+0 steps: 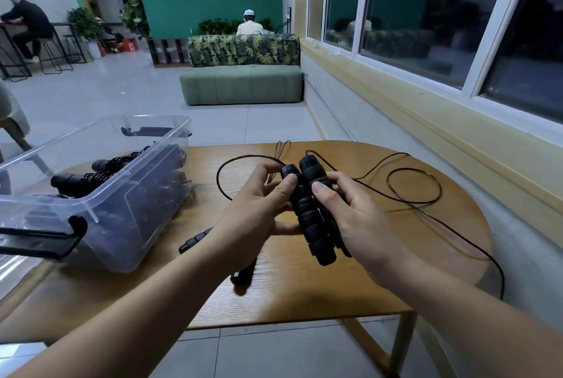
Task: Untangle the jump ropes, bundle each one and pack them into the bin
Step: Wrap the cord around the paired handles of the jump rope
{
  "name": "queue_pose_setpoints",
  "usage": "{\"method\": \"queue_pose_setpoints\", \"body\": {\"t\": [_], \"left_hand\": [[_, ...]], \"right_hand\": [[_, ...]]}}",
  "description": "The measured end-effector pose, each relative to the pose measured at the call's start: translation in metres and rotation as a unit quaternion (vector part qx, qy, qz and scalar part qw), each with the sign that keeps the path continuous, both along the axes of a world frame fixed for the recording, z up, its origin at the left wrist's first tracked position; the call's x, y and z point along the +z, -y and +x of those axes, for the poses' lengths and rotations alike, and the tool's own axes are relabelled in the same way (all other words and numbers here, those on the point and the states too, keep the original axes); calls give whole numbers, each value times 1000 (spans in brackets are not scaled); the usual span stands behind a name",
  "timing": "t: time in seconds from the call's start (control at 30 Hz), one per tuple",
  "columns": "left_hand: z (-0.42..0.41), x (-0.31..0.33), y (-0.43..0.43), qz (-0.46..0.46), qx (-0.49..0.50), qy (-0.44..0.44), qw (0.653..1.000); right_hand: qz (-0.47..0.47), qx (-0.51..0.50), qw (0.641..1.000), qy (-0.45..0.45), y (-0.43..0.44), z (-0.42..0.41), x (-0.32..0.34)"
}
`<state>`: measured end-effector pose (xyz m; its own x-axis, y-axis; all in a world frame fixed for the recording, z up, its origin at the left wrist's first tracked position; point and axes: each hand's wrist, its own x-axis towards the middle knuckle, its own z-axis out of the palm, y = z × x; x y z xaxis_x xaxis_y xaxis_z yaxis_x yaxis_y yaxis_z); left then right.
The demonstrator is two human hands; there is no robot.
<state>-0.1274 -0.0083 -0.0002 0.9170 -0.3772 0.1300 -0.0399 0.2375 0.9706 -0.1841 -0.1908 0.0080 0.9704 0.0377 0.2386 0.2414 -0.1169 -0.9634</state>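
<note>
Two black foam jump-rope handles (309,216) are held side by side, upright, above the wooden table (304,295). My left hand (256,210) grips them from the left, thumb on the top end. My right hand (356,216) grips them from the right, thumb across the front. Their thin black cord (414,182) loops loosely over the table's right side and hangs off its right edge. A clear plastic bin (100,219) stands at the left with bundled black ropes (82,179) inside. Another rope's handles (195,240) lie on the table under my left wrist, partly hidden.
The bin's black latch handles stick out at its near and far ends. A wall with a window ledge (426,122) runs close along the table's right side. A green sofa (242,83) stands beyond the table; people sit far off.
</note>
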Motion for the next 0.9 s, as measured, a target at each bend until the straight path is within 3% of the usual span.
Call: {"method": "queue_pose_setpoints", "body": {"t": [0.3, 0.4, 0.47, 0.53, 0.6, 0.67, 0.7, 0.83, 0.9], "left_hand": [[-3, 4, -2, 15, 20, 11, 1000], [-6, 12, -4, 98, 52, 41, 993], [-7, 17, -8, 208, 112, 118, 964], [-9, 22, -13, 302, 212, 241, 898], [-14, 30, -15, 323, 290, 361, 825], [-15, 36, -17, 305, 302, 420, 800], [-16, 36, -17, 301, 280, 434, 802], [-18, 30, -18, 268, 163, 399, 862], [-18, 30, -17, 233, 152, 418, 864]], "right_hand": [[32, 55, 997, -50, -6, -9, -4], [78, 92, 989, -87, -6, -11, 0], [69, 106, 986, -106, 1, -10, 7], [51, 114, 986, -111, 13, -8, 16], [33, 131, 984, -116, 24, -8, 25], [10, 171, 976, -133, 32, -10, 32], [1, 197, 970, -142, 36, -12, 36], [-26, 280, 950, -138, 44, -19, 45], [-39, 315, 939, -131, 48, -20, 49]]}}
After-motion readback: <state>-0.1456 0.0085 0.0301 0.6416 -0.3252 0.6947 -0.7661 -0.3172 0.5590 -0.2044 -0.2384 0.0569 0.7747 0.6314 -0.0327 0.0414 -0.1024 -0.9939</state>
